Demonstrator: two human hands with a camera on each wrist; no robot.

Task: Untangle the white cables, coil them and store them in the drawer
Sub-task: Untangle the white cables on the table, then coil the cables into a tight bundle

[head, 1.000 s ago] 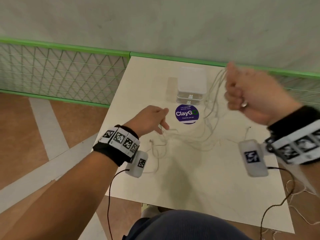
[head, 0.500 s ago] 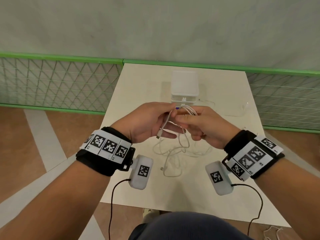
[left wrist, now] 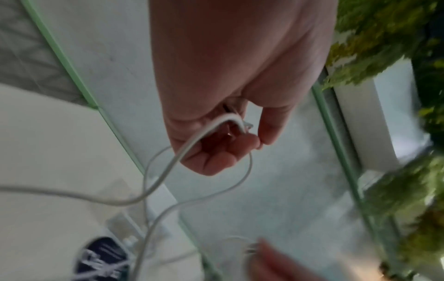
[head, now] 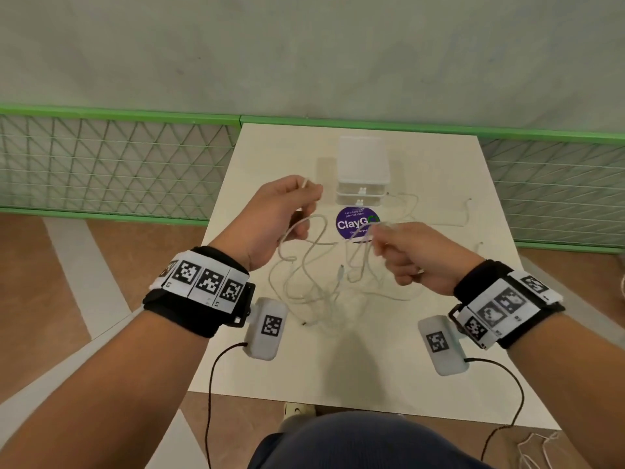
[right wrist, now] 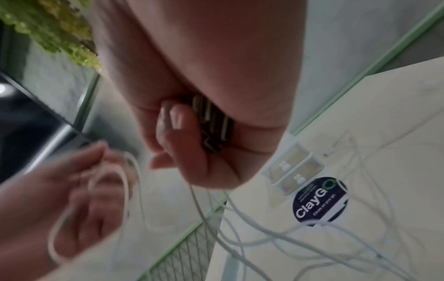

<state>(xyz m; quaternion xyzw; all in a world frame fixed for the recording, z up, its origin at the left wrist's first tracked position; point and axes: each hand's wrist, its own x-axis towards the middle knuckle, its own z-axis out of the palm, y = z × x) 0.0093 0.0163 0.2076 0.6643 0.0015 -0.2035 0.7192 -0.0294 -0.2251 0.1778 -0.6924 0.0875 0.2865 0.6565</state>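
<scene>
A tangle of thin white cables (head: 321,286) lies on the cream table (head: 372,367) and hangs up into both raised hands. My left hand (head: 287,211) pinches one cable near its plug end, which sticks up past the fingers; the left wrist view shows the cable (left wrist: 230,121) bent over curled fingers. My right hand (head: 406,252) is fisted round a bunch of cable loops (right wrist: 211,121). The two hands are held apart over the table. A small white drawer unit (head: 362,174) stands at the back of the table, both drawers closed.
A round purple ClayGo sticker (head: 356,224) lies in front of the drawer unit. One more white cable (head: 439,220) trails on the table's right side. Other white cables (head: 537,448) lie on the floor at lower right. A green mesh fence (head: 118,164) runs behind the table.
The hands, together in front of the drawer unit half a second ago, have moved apart, drawing cable out between them. Before that the right hand was lifted high with cables.
</scene>
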